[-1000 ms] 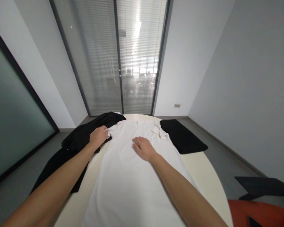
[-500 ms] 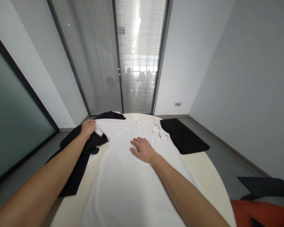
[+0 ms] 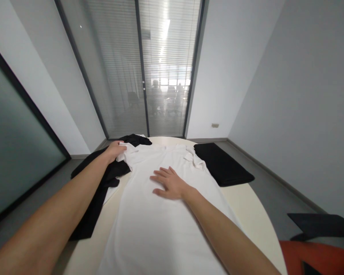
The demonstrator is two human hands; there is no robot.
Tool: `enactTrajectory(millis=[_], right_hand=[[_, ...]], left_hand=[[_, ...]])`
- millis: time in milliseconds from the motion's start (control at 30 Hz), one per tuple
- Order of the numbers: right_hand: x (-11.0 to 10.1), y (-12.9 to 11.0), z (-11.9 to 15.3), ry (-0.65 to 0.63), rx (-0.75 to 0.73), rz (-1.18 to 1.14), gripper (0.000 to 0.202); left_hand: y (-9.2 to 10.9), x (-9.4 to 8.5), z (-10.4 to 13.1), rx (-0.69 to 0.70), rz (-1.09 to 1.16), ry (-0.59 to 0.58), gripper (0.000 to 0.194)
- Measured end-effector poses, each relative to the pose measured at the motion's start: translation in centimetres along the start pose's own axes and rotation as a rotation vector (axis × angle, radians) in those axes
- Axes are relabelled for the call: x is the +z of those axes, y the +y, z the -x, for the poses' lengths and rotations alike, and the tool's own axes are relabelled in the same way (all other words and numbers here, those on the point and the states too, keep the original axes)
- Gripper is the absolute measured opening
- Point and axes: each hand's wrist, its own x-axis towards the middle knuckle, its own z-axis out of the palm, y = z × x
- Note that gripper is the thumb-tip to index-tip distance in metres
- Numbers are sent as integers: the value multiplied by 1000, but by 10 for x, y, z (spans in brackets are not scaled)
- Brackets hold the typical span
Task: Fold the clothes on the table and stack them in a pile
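Observation:
A white T-shirt [image 3: 151,221] lies spread over the table, its collar end away from me and its lower part running out of view. At the far left, my left hand [image 3: 115,151] is closed on the shirt's left sleeve, which is bunched and turned inward. My right hand [image 3: 170,184] rests palm down on the shirt's chest with its fingers spread. The right sleeve [image 3: 195,159] looks crumpled and partly folded over the shirt.
Dark clothing [image 3: 88,214] lies along the left side of the pale round table [image 3: 255,214]. On the right is a folded black cloth [image 3: 222,164]. An orange-red chair [image 3: 315,256] stands at lower right, and a glass partition [image 3: 166,95] stands beyond the table.
My left hand has moved right with the sleeve, folding it inward toward the shirt. My right hand's fingers have spread wider and shifted slightly left on the chest.

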Motion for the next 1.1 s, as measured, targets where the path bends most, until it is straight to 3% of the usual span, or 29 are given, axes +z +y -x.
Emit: enactTrajectory(millis=[167,367,567,733,933,1100], right_hand=[[0,-50,-18,-46,-189,57,51],[33,-111,-47,-113,-431,159,33],[50,-120,-55,-102,-525,274,18],[51,-126,-50,-99,-536,155,17],[58,-136,-30,-55,-599,60,50],[58,-141,-21,-85,-579,-10,58]], left_hand=[[0,-6,-1,23,3,54,44],[-1,-4,-10,18,76,110,46],[0,0,-14,-1,94,95,57],[-7,-2,-14,-6,-47,150,41],[-21,-18,-14,-18,-274,221,20],[-24,-27,-4,-59,-369,225,18]])
